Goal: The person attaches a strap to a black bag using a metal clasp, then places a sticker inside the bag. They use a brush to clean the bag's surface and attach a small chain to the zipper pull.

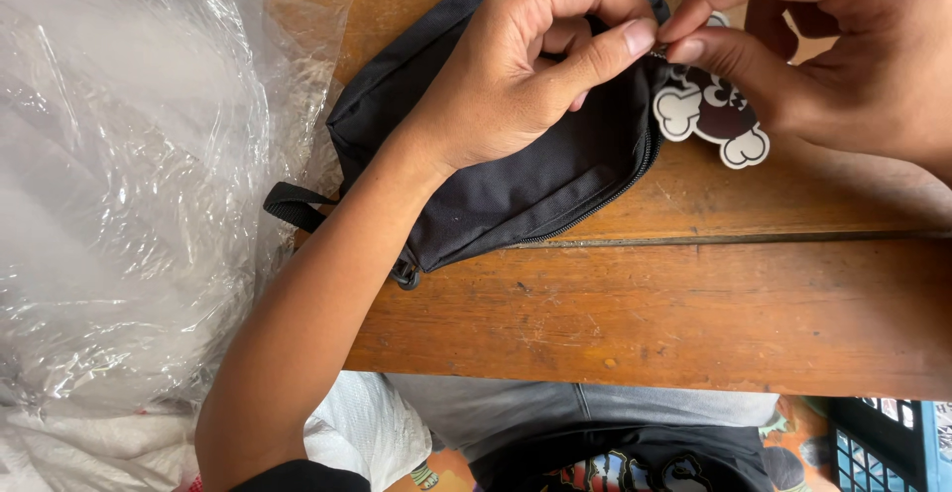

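Left hand [526, 65]: lies across the black pouch [516, 170] at about 12 o'clock in the view, fingers curled, thumb and forefinger pinched shut on the pouch's edge by the zip end; the grip looks meant to hold the fabric steady.
Right hand [833, 46]: comes in from 1 o'clock, its fingertips closed in a tight pinch just where they meet the left thumb; they seem to grip a small fitting there, though what exactly sits between them I cannot tell.
Charm [709, 115]: a flat brown and white cartoon figure with bone-shaped ends, hanging just below the right fingers at the pouch's 3 o'clock end, partly on the table.
Black pouch: lies slanted on the wooden table [694, 304], zipper [585, 216] running along its lower edge, a strap loop [293, 204] sticking out at 9 o'clock.
Plastic wrap [129, 175]: crumpled clear sheeting fills the 9 o'clock side, touching the pouch's left end.
Hidden: the pouch's top is cut off by the frame; the left palm covers its middle; the charm's upper part sits behind the right fingers.
Lap: grey fabric and a printed dark shirt at 6 o'clock; a dark crate [883, 442] is clipped at 5 o'clock.
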